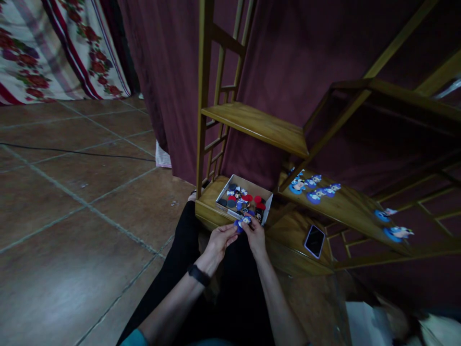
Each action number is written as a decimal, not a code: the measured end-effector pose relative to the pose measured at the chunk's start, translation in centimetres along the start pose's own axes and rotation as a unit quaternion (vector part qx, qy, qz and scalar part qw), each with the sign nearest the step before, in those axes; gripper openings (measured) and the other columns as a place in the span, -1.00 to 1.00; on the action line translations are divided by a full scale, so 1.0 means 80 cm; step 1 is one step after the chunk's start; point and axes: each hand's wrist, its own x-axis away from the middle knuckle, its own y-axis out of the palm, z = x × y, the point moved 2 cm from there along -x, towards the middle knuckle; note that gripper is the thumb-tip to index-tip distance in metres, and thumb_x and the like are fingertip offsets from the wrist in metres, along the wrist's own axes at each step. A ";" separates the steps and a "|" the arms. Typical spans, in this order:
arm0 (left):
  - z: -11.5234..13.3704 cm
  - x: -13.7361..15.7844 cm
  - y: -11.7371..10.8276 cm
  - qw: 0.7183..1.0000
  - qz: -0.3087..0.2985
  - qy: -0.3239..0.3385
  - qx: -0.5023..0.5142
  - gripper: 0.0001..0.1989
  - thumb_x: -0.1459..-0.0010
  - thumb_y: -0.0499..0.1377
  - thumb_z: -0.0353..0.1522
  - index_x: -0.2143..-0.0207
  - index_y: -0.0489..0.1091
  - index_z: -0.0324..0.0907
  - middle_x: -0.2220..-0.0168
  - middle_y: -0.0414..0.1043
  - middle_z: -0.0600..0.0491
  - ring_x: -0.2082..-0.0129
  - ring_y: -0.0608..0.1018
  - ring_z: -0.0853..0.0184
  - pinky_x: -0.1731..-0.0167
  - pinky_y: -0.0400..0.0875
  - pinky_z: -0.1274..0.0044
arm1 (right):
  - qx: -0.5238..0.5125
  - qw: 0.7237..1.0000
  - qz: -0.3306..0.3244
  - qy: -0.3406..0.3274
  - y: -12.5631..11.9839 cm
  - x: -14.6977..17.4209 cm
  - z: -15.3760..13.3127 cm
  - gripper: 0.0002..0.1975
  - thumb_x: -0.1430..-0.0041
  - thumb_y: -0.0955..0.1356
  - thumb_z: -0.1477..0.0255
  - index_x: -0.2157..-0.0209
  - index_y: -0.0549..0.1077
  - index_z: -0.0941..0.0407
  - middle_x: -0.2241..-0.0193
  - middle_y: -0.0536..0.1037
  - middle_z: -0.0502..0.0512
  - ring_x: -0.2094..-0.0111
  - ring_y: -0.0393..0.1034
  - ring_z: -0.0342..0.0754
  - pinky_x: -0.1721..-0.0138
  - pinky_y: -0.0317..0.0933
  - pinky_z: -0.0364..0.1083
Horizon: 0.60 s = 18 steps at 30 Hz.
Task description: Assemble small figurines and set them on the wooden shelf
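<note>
A small toy figurine [242,223] with a purple base and a white-and-blue top is held between both hands, just in front of the box. My left hand [220,241], with a dark band on the wrist, pinches its purple base. My right hand [255,236] grips the figurine's other side with thumb and fingers. Behind the hands sits an open cardboard box [225,189] with several more figurines inside, in black, red, white and purple. The hands partly cover the box's near edge.
The box rests on a wooden shelf unit [257,126]. Several blue and purple figurines [317,194] stand on its right shelf, with more figurines [398,233] farther right. A phone [314,241] lies on the lower board. A dark cable [79,153] crosses the tiled floor.
</note>
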 end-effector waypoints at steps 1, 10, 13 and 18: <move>0.000 0.000 0.000 1.000 -0.002 0.002 -0.002 -0.81 0.16 0.34 -0.45 0.40 0.50 -0.30 0.46 0.52 -0.03 0.46 0.54 0.42 0.36 0.42 0.61 | 0.000 1.000 0.000 0.000 0.000 0.000 0.000 -0.55 0.05 0.37 0.31 0.05 0.41 0.07 0.14 0.53 0.06 0.12 0.40 0.02 0.03 0.23 0.01; 0.000 0.005 0.001 1.000 0.004 -0.003 -0.012 -0.79 0.19 0.36 -0.42 0.43 0.50 -0.32 0.50 0.52 -0.03 0.50 0.53 0.43 0.42 0.40 0.64 | 0.005 1.000 0.005 -0.007 0.001 0.006 0.005 -0.54 0.04 0.36 0.32 0.04 0.39 0.09 0.17 0.54 0.09 0.15 0.41 0.01 0.07 0.25 0.00; -0.001 0.007 0.001 1.000 0.008 -0.006 -0.011 -0.82 0.19 0.36 -0.42 0.45 0.49 -0.32 0.52 0.51 -0.02 0.51 0.53 0.44 0.44 0.40 0.64 | 0.016 1.000 -0.003 -0.004 0.001 0.010 0.002 -0.55 0.03 0.36 0.33 0.05 0.40 0.09 0.16 0.53 0.09 0.16 0.41 0.01 0.07 0.25 0.01; -0.003 0.007 0.001 1.000 -0.003 -0.023 0.011 -0.85 0.16 0.34 -0.45 0.47 0.48 -0.33 0.54 0.50 -0.01 0.55 0.52 0.45 0.47 0.40 0.67 | 0.027 1.000 -0.008 -0.005 -0.002 0.012 -0.003 -0.57 0.04 0.36 0.33 0.06 0.41 0.07 0.19 0.54 0.07 0.18 0.42 0.01 0.09 0.27 0.00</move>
